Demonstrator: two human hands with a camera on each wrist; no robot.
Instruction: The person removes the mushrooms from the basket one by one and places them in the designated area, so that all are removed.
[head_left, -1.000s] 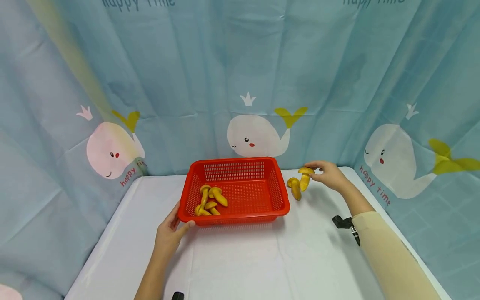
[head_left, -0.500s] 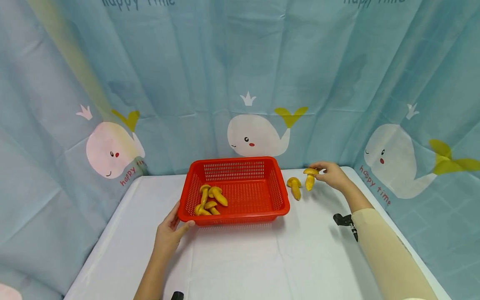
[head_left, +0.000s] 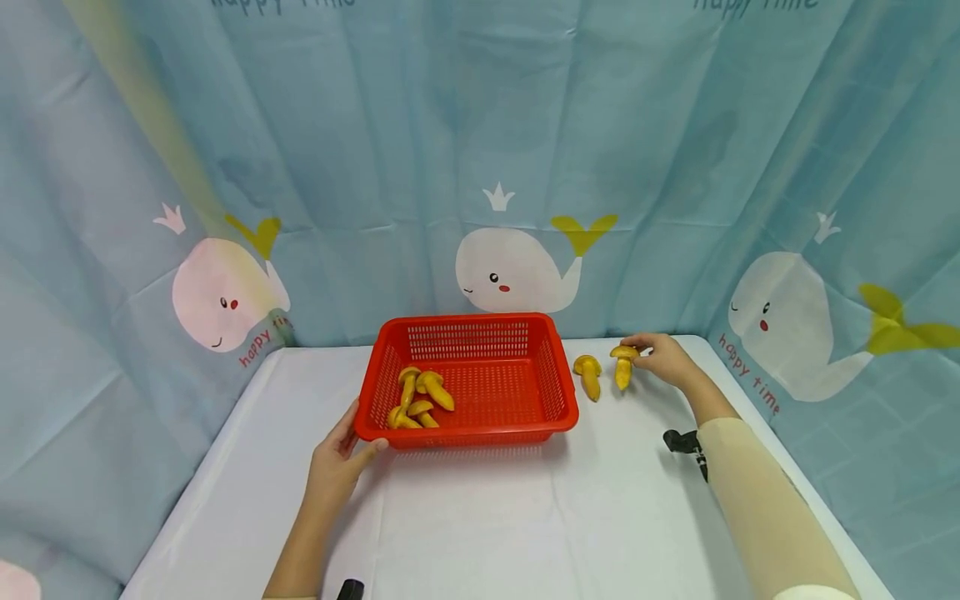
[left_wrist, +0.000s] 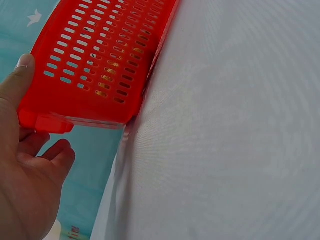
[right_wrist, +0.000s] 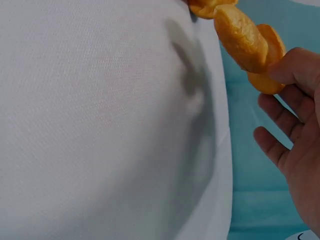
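Observation:
At the basket's front left corner, my left hand (head_left: 334, 468) grips the red plastic basket (head_left: 480, 437). In the left wrist view the thumb lies on the slotted wall and the other fingers are below the rim. Several yellow mushrooms (head_left: 435, 390) lie together in the basket's left part. To the right of the basket, my right hand (head_left: 667, 363) pinches a yellow mushroom (head_left: 623, 374) by its cap, stem pointing down close over the table. Between it and the basket is another mushroom (head_left: 589, 377), its stem toward the front. The right wrist view shows thumb and fingers on the cap of the held mushroom (right_wrist: 240, 37).
A white cloth covers the table (head_left: 465, 525). Blue curtains (head_left: 405, 150) with printed whales hang close behind and along both sides. A black device (head_left: 682, 442) shows at the right forearm, and another black piece (head_left: 350, 590) shows near the left forearm.
My right hand has moved right with the pinched mushroom, away from the other mushroom, and come slightly lower. My left hand and the basket stay in place.

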